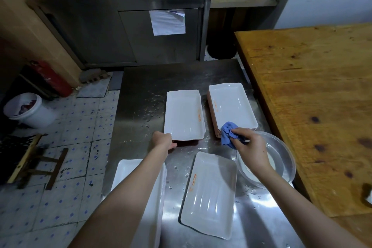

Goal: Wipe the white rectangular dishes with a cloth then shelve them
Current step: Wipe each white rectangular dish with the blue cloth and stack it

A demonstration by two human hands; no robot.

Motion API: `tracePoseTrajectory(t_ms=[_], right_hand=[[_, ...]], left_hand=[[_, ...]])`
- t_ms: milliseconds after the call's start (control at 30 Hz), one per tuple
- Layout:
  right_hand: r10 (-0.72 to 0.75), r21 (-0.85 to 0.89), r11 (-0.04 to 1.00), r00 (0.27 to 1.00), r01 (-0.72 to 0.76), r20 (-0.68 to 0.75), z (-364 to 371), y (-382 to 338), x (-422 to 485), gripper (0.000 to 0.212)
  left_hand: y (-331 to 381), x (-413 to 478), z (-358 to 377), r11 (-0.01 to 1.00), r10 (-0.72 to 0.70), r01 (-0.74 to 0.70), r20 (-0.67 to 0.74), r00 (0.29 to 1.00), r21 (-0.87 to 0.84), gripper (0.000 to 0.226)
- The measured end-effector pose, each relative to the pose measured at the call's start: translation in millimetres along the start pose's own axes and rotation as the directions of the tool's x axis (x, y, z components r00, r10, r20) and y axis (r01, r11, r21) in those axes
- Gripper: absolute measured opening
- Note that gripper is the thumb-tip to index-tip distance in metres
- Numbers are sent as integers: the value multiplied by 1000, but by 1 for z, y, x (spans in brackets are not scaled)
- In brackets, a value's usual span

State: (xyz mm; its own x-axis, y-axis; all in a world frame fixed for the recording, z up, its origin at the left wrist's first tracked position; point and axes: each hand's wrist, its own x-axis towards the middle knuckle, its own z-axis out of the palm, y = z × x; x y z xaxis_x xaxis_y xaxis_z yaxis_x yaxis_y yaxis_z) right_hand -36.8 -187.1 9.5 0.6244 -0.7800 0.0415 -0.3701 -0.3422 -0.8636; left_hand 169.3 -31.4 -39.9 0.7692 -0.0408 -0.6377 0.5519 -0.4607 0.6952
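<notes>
We judge that the left grip (pixel 164 140) pinches the near left corner of the middle white dish (pixel 184 115) to tilt it off the wet worktop (pixel 141 78), while the right grip (pixel 248 147), closed round the bunched blue cloth (pixel 228 134), hovers just beside for wiping.

Extends both bare forearms; clasps a corner of a white rectangular dish (pixel 184 115) in the left grip (pixel 164 140), bunches a blue cloth (pixel 227 135) in the right grip (pixel 249 145).
</notes>
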Motion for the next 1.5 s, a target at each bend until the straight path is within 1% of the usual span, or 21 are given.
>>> tracePoseTrajectory(t_ms=[100,200,267,333,467,633,800,933,1033,1100,1233,1333,1400,1500], right_hand=[[-5,-3,1000,1000,5,1,-1,0,-5,26],[-20,0,1000,1000,20,7,-3,0,-12,26],[-32,2,999,999,32,4,-6,0,-16,25],[-31,9,999,1000,31,0,-10,-1,-20,24],[-21,16,1000,999,22,-30,-22,-8,-26,24],[-51,16,998,995,53,-85,-40,-17,-34,24],[-82,-21,997,987,80,-135,-54,-23,-43,22],[-76,-11,997,987,75,-143,-62,-24,-50,23],[-80,11,997,987,82,-141,-65,-23,-52,23],[-81,17,996,987,85,-140,-67,-23,-54,23],[-70,31,997,988,75,-138,-69,-22,-57,23],[-72,25,997,987,76,-146,-69,-22,-58,24],[-63,15,998,988,66,-144,-68,-22,-60,24],[-43,-10,999,988,42,-148,-66,-25,-63,23]], left_hand=[[-3,-1,-4,992,5,-8,-23,1000,-124,20],[0,-16,-14,975,1,-22,-93,996,-222,34],[2,-29,-20,967,22,-52,-123,992,-248,35],[4,-42,-26,961,53,-83,-118,992,-263,31],[3,-57,-40,952,108,-141,-133,985,-271,36],[3,-70,-51,961,158,-177,-104,982,-213,36],[8,-88,-55,955,218,-223,-48,975,-197,25],[14,-101,-56,957,283,-281,22,959,-77,21],[18,-111,-54,942,336,-334,80,938,-31,24],[21,-120,-52,920,388,-393,120,914,18,25],[30,-133,-49,842,497,-523,187,847,133,28],[36,-140,-48,793,545,-581,215,810,181,26],[39,-148,-47,738,589,-635,241,771,229,23],[42,-157,-44,685,642,-684,235,730,252,26]])
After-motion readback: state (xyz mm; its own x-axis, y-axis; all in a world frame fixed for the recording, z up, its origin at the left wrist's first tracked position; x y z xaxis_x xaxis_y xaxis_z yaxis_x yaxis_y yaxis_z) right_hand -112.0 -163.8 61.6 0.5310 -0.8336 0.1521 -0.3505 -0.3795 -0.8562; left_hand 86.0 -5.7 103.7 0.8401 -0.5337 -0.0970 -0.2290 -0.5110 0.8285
